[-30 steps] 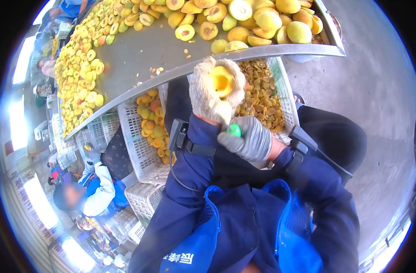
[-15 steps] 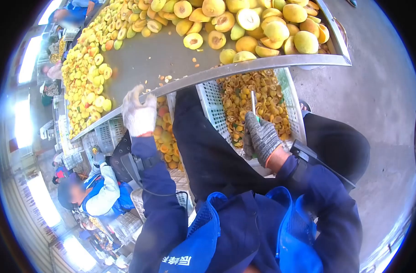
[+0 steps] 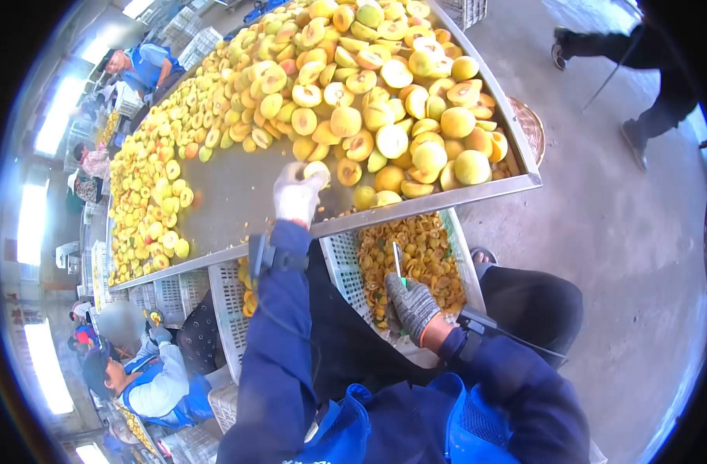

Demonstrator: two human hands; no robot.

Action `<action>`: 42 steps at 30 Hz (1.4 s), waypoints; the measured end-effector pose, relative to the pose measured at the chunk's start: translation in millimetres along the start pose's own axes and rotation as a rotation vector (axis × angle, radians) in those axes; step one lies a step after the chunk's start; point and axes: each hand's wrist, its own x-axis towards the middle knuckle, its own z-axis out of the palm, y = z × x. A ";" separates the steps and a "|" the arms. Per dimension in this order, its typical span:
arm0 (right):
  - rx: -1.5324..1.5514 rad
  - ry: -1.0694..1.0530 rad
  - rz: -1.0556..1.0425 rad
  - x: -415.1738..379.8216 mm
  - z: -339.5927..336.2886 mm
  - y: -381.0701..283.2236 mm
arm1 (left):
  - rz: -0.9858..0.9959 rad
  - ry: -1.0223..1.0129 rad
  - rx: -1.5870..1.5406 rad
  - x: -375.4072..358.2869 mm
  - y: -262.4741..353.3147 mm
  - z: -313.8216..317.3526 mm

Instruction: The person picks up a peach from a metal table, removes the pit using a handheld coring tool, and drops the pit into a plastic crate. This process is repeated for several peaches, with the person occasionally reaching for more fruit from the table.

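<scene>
My left hand (image 3: pixel 296 198), in a white glove, reaches over the metal tray table (image 3: pixel 237 193). Its fingers and thumb close around a pale yellow peach half (image 3: pixel 316 172) near the front of the fruit pile. In a grey knit glove, my right hand (image 3: pixel 412 306) grips a green-handled tool with a narrow metal blade (image 3: pixel 397 258), the tip pointing up and away from me. That hand hangs over a white plastic crate (image 3: pixel 346 267) holding many small brownish-yellow fruit pieces (image 3: pixel 438 267). Yellow peach halves (image 3: pixel 346 122) are heaped across the table.
The table's raised metal rim (image 3: pixel 415 206) runs between my hands. Another crate (image 3: pixel 228 309) with fruit stands by my left leg. A co-worker in a blue vest (image 3: pixel 156 387) sits at left. At upper right a person's dark-clothed legs (image 3: pixel 640 85) show, and a woven basket (image 3: pixel 527 131) stands beyond the table.
My left hand has moved from the table's rim, rightward and inward to the pile, onto a peach half. The right hand keeps the tool over the crate. The view has shifted.
</scene>
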 end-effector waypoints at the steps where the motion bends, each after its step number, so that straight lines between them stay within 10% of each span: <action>1: -0.016 0.002 -0.029 1.1 -0.5 0.3 | 0.038 -0.003 -0.221 -10.5 -0.4 -5.0; 4: -0.175 -0.011 -0.173 -3.2 -2.1 -7.6 | -0.191 -0.251 -1.120 -62.3 9.0 -22.1; 10: -0.302 -0.015 -0.343 -8.9 2.6 -17.3 | -0.210 -0.499 -1.336 -120.1 15.1 -21.0; 17: -0.660 0.040 -0.737 -13.3 4.8 -18.9 | -0.298 -0.428 -1.164 -143.3 12.0 -16.1; 34: -0.106 -0.147 -0.223 -22.2 -0.7 -29.5 | -0.185 -0.461 -0.986 -149.6 0.1 -12.1; 42: -0.183 -0.120 -0.341 -13.9 -3.3 -19.6 | -0.076 -0.458 -1.011 -153.5 -5.2 -8.3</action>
